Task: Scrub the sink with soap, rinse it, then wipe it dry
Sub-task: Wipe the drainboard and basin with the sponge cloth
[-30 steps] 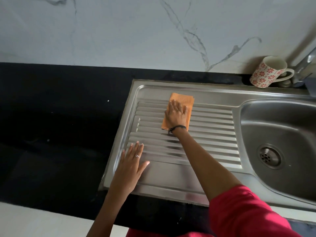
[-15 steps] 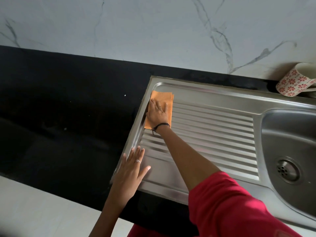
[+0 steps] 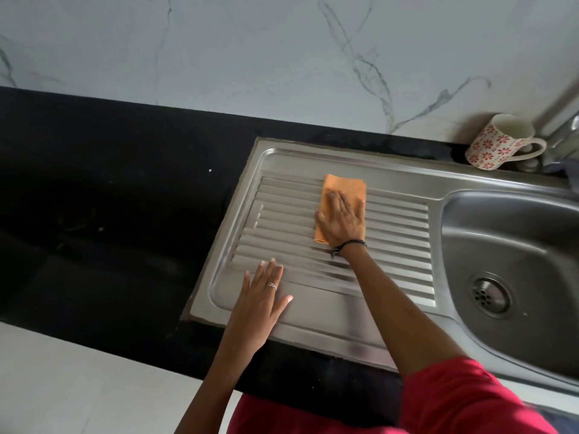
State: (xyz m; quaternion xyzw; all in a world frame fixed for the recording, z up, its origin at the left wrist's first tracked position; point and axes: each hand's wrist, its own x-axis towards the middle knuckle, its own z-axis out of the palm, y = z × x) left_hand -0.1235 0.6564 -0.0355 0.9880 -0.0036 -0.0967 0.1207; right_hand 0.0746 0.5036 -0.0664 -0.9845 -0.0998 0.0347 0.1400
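A stainless steel sink (image 3: 517, 245) with a ribbed drainboard (image 3: 398, 233) is set into a black counter. A folded orange cloth (image 3: 344, 186) lies on the far middle of the drainboard. My right hand (image 3: 341, 220) presses flat on the cloth with straight fingers, covering its near half. My left hand (image 3: 261, 303) rests flat on the drainboard's smooth front-left part, fingers spread. The basin's drain (image 3: 487, 296) shows at the right.
A white mug with red flowers (image 3: 498, 142) stands behind the sink at the far right, beside the tap's base (image 3: 564, 139). The black counter (image 3: 109, 214) stretches left. A white marble wall (image 3: 282, 57) rises behind. My red sleeve fills the lower right.
My right hand has slid the orange cloth from the drainboard's far-left edge rightward to its middle. My left hand stays in the same spot on the drainboard.
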